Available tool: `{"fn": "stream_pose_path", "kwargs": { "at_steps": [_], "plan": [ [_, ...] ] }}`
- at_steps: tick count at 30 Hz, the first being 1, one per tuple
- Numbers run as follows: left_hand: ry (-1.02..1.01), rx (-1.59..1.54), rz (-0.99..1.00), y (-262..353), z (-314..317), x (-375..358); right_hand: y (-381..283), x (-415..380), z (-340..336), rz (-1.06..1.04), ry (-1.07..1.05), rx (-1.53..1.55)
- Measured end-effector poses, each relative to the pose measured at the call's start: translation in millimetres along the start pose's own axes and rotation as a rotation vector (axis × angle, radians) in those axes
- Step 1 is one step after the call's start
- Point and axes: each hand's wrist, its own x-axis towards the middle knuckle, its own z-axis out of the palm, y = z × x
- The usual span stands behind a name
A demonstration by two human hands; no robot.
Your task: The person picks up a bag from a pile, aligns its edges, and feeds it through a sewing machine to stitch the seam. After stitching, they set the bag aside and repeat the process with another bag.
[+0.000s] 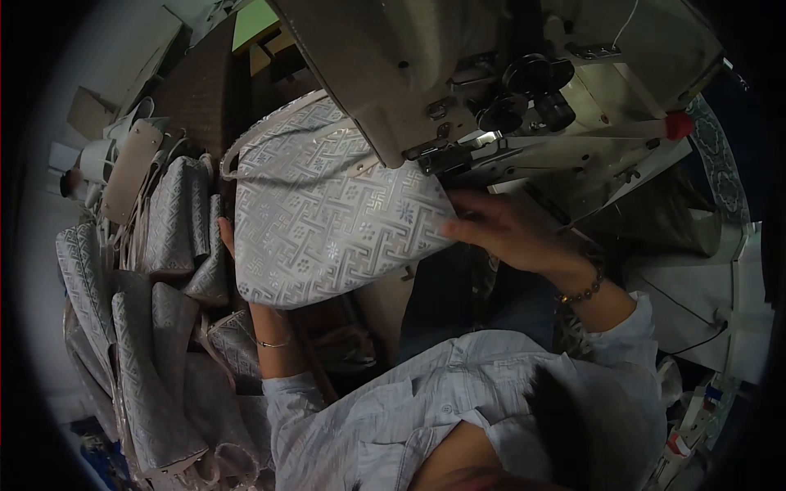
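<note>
A silver-grey handbag with a woven geometric and flower pattern is held tilted beneath the head of a sewing machine. A pale strap curves along its upper left edge. My right hand grips the bag's right corner, with the thumb on the patterned face and the fingers partly hidden at the edge. On the other side, my left hand supports the bag from behind; only a little of it shows past the left edge, and the rest is covered by the bag.
Several similar patterned bags are heaped at the left. Above them lies a beige bag piece. A red knob sticks out on the machine's right side. White and red items lie at the lower right.
</note>
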Motion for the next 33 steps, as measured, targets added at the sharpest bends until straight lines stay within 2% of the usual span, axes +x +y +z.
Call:
{"fn": "stream_pose_path", "kwargs": {
  "at_steps": [2,4,5,7,8,9,10,11,13,14,16,17,18,19,21,23,25,26,27,28,33],
  "plan": [
    [-0.009,0.032,0.010,4,-14,-1,11,-3,0,-0.075,0.036,-0.086],
    [-0.015,0.066,0.014,5,-20,-2,24,-4,-2,-0.147,-0.023,-0.446],
    [0.028,0.072,0.053,5,-21,-2,24,-3,-3,-0.147,-0.018,-0.442],
    [0.070,0.083,0.090,3,-8,-7,24,3,-2,-0.032,-0.022,-0.470],
    [0.044,0.185,0.158,-3,9,-16,27,5,1,0.006,-0.022,-0.476],
    [0.017,0.285,0.225,-7,21,-24,36,7,8,0.003,0.092,-0.299],
    [-0.056,0.227,0.226,-7,22,-28,41,9,15,0.001,0.204,-0.120],
    [-0.056,0.232,0.221,-7,19,-33,42,10,21,0.002,0.207,-0.114],
    [-0.108,0.484,0.274,-7,19,-36,39,17,34,-0.051,0.248,0.373],
    [-0.117,0.486,0.271,-2,23,-36,35,20,38,-0.056,0.256,0.374],
    [0.075,1.111,0.361,9,50,-39,25,22,45,-0.050,0.306,0.546],
    [0.044,1.295,0.466,14,51,-37,21,21,46,-0.054,0.309,0.543],
    [0.040,1.291,0.469,16,70,-37,16,21,45,-0.047,0.325,0.536],
    [-0.229,1.719,0.563,19,101,-41,14,19,46,-0.036,0.341,0.532],
    [-0.519,2.127,0.659,5,128,-37,13,19,48,-0.041,0.353,0.548],
    [-0.858,2.348,0.545,-13,139,-29,18,19,47,-0.041,0.352,0.557],
    [-0.851,2.299,0.585,-20,136,-13,32,19,42,-0.096,0.375,0.410],
    [-0.917,2.233,0.738,-25,127,-4,32,17,43,-0.096,0.361,0.402],
    [-0.982,2.162,0.892,-27,126,3,33,13,45,-0.204,0.456,0.324],
    [-0.961,2.166,0.896,-25,127,6,33,11,46,-0.309,0.549,0.245],
    [-1.069,2.130,0.893,-22,134,10,28,5,48,-0.367,0.537,0.212]
  ]
}}
